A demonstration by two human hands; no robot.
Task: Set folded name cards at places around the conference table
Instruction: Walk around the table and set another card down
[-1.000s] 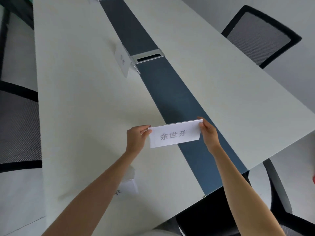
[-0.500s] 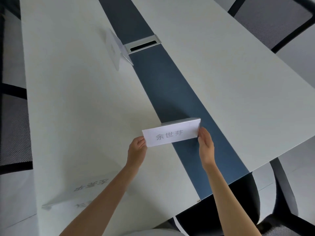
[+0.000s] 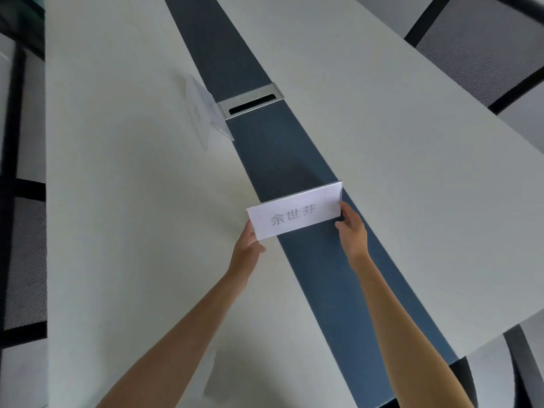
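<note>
- Long white conference table [image 3: 117,201] with dark blue centre strip [image 3: 294,160].
- Metal cable port [image 3: 251,101] set in strip.
- Black mesh chairs: right [image 3: 482,51], left [image 3: 23,260].

white table [image 3: 382,142], standing name card [image 3: 203,108]

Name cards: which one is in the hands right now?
The near name card, held at its ends by left hand and right hand; the far card stands untouched beside the metal slot.
</note>
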